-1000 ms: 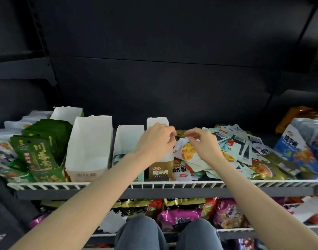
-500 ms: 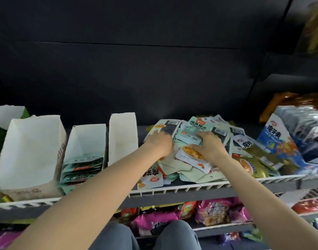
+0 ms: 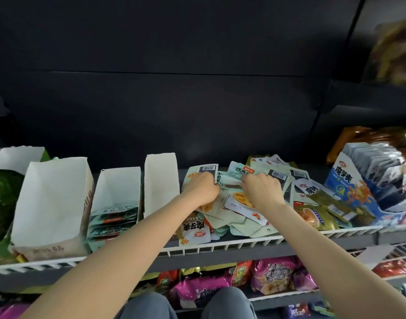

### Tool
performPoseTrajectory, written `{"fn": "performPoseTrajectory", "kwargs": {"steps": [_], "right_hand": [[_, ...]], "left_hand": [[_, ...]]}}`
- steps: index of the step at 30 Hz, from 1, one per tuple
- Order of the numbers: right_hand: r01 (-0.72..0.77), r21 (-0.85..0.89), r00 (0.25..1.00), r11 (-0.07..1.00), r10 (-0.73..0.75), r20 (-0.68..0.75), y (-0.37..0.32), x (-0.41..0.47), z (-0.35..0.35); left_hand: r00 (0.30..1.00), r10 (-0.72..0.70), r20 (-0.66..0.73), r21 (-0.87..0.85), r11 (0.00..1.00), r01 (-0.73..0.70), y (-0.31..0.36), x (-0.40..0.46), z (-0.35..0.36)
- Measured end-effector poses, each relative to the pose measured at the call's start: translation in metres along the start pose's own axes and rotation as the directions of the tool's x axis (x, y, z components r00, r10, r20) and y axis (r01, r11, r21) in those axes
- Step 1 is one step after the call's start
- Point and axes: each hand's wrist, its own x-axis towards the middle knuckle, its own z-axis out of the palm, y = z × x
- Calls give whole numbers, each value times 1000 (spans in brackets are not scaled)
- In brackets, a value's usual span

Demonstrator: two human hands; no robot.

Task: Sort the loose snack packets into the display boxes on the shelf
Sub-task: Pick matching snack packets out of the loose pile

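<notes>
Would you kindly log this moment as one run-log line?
phase: picking | left hand: on loose packet pile | right hand: on pile | pale-green box: partly filled | narrow box: contents unseen

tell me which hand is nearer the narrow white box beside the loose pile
Left. The left hand sits just right of the narrow white box; the right hand is farther right, over the pile.

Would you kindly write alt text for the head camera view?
Both hands, left and right, dig into a pile of loose snack packets on a wire shelf. White display boxes stand to the left.
</notes>
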Motion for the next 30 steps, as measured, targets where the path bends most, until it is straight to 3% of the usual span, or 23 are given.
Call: {"fn": "performPoseTrajectory", "kwargs": {"steps": [2, 3, 5, 6, 7, 9, 11, 13, 16, 21, 27, 28, 30], "right_hand": [[-151, 327, 973, 933, 200, -119, 3, -6, -6], [-197, 536, 945, 821, 305, -120, 3, -9, -12], [-182, 870, 902, 458, 430, -38, -2, -13, -28], [-166, 950, 896, 263, 442, 34, -7, -16, -36], [-158, 984, 901, 81, 419, 110, -13, -18, -44], [-155, 982, 922, -106, 342, 182, -26, -24, -54], [-156, 973, 938, -167, 285, 200, -38, -28, -61], [-171, 965, 956, -199, 202, 211, -51, -31, -67], [-194, 967, 974, -163, 87, 210, -73, -32, -74], [-65, 991, 998, 116, 3, 65, -117, -28, -83], [17, 947, 1000, 320, -27, -9, -182, -12, -79], [25, 926, 999, 376, -40, -11, -190, -10, -73], [89, 795, 996, 600, -66, -61, -202, -7, -63]], "left_hand": [[999, -48, 0, -224, 974, 47, 2, -5, -7], [997, -73, 15, -362, 929, 74, 2, -5, -10], [994, -94, 64, -615, 780, 113, 5, -9, -17], [992, -90, 84, -703, 700, 123, 8, -13, -20], [993, -85, 85, -773, 623, 120, 9, -16, -24], [993, -105, 53, -892, 442, 94, 9, -24, -35], [983, -181, 11, -961, 271, 61, 3, -34, -48], [962, -269, -52, -972, 234, 12, -9, -45, -61], [940, -266, -215, -930, 350, -114, -30, -71, -83], [870, -200, -451, -741, 628, -240, -84, -111, -121], [860, -116, -496, -666, 687, -292, -135, -142, -154], [869, -101, -485, -659, 696, -287, -141, -145, -155], [889, -64, -454, -615, 744, -261, -154, -149, -151]]}}
